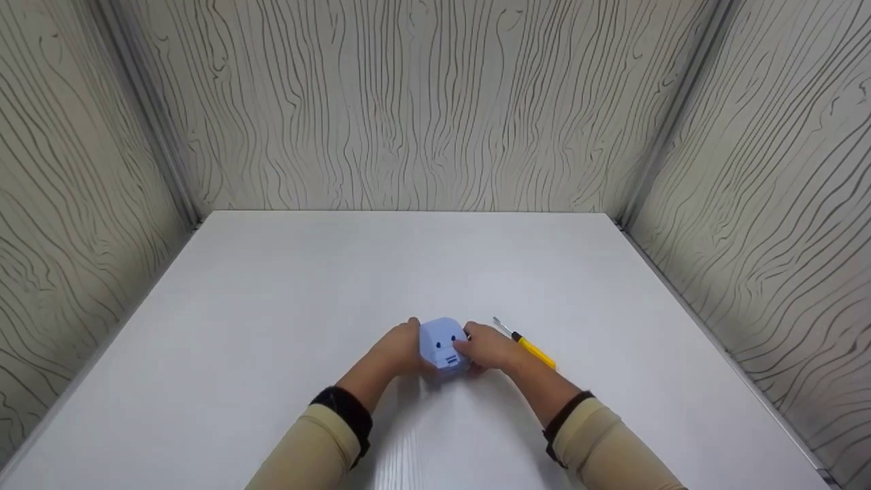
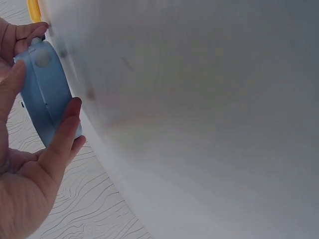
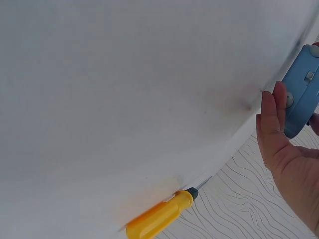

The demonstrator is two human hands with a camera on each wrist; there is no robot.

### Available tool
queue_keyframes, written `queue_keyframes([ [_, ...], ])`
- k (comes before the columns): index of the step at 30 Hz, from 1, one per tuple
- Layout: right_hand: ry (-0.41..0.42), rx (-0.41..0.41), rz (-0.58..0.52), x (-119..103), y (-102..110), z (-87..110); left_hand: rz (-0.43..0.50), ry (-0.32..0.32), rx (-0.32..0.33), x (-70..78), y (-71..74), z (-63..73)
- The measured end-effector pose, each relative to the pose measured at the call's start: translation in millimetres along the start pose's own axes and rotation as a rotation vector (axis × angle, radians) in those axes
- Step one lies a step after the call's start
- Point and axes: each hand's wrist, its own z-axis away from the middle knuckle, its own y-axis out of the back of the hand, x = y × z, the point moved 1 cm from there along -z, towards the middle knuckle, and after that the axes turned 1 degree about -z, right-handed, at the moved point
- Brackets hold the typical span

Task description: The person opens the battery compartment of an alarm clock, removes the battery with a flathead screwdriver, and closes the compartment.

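Observation:
A light blue rounded plastic device (image 1: 441,335), with two dark dots and a small slot on its face, is held between both hands above the white table. My left hand (image 1: 403,348) grips its left side; in the left wrist view the thumb lies on one face and the fingers (image 2: 65,137) curl round the other. On the opposite side my right hand (image 1: 491,347) holds it, thumb on the dotted face, fingers (image 3: 271,112) behind. Just right of that hand lies a screwdriver (image 1: 534,351) with a yellow handle and a metal shaft.
The white table (image 1: 408,258) spreads out around the hands. Wood-grain patterned panels (image 1: 408,102) stand at the back and both sides, joined by grey metal corner posts (image 1: 146,109).

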Motion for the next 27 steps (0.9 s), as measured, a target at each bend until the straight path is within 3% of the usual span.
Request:
queue_keyframes([
  [18, -0.029, -0.023, 0.008, -3.5, -3.5, 3.6, -0.002, 0.037, -0.020, -4.6, -5.3, -2.2],
  [27, -0.011, 0.015, 0.036, -1.7, -5.4, 1.3, -0.025, 0.043, -0.038, -6.0, -5.0, -1.0],
])
